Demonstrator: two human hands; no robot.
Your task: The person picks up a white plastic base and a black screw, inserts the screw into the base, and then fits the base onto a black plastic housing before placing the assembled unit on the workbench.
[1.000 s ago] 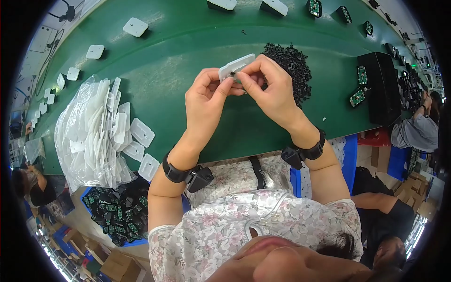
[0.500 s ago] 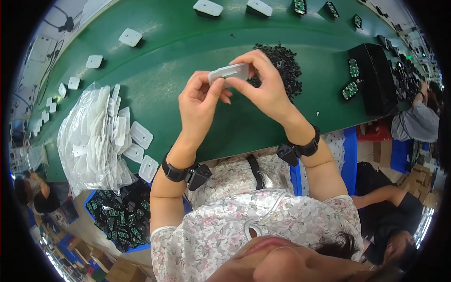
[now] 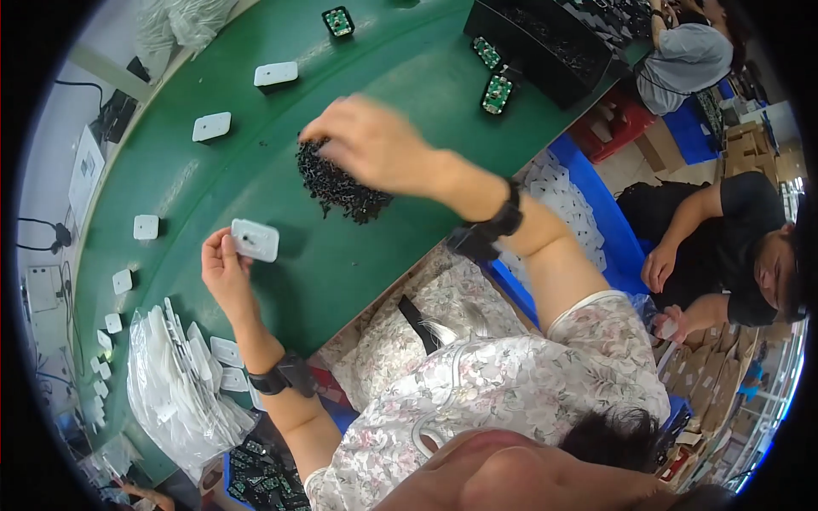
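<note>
My left hand (image 3: 227, 271) is closed on the edge of a white plastic cover (image 3: 258, 242), a rounded rectangular plate. It holds the cover above the green table, with a small dark spot near the plate's middle. Smeared by motion, my right hand (image 3: 371, 143) is over a pile of small black parts (image 3: 351, 198). Its fingers are too blurred to show whether anything is between them. Beside my left forearm, a clear bag of white covers (image 3: 175, 387) lies on the table, with several loose covers (image 3: 226, 351) at its edge.
White-topped units (image 3: 211, 127) stand in a curved row along the table (image 3: 315, 289). Circuit boards in black housings (image 3: 497, 92) lie by a black box (image 3: 545, 47). Blue bins hold white parts (image 3: 558, 204) and circuit boards (image 3: 264, 477). A co-worker (image 3: 724, 213) sits at right.
The head view has turned. My right hand has let go of the white plastic cover and moved over the black pile. My left hand alone keeps the cover.
</note>
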